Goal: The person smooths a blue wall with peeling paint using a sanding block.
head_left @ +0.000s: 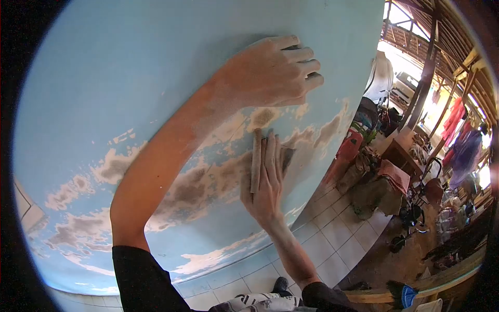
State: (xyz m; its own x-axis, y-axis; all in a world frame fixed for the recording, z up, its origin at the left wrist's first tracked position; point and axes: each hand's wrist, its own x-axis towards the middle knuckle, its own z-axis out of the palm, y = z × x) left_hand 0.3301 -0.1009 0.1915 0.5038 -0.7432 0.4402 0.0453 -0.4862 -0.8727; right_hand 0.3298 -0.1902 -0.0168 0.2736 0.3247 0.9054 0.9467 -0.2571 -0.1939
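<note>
A light blue curved surface [104,78] fills much of the view, with pale and grey-brown worn patches [192,190] across its middle. My left hand [280,70] lies against its upper part, back of the hand toward me. The fingers are bent, and dark material shows between them; what is under the palm is hidden. Lower down, my right hand [267,174] presses a grey folded sheet [256,161], which looks like sandpaper, onto the patches. One strip of it stands up beside the thumb side, and a dark corner shows past the fingers. Pale dust coats both hands.
Pale floor tiles [332,239] run below the surface. At the right are a red chair [349,144], a pink cloth [393,176], hanging clothes [465,151], a wooden beam [436,285] and a blue brush [408,295]. A dark shoe [280,284] shows at the bottom.
</note>
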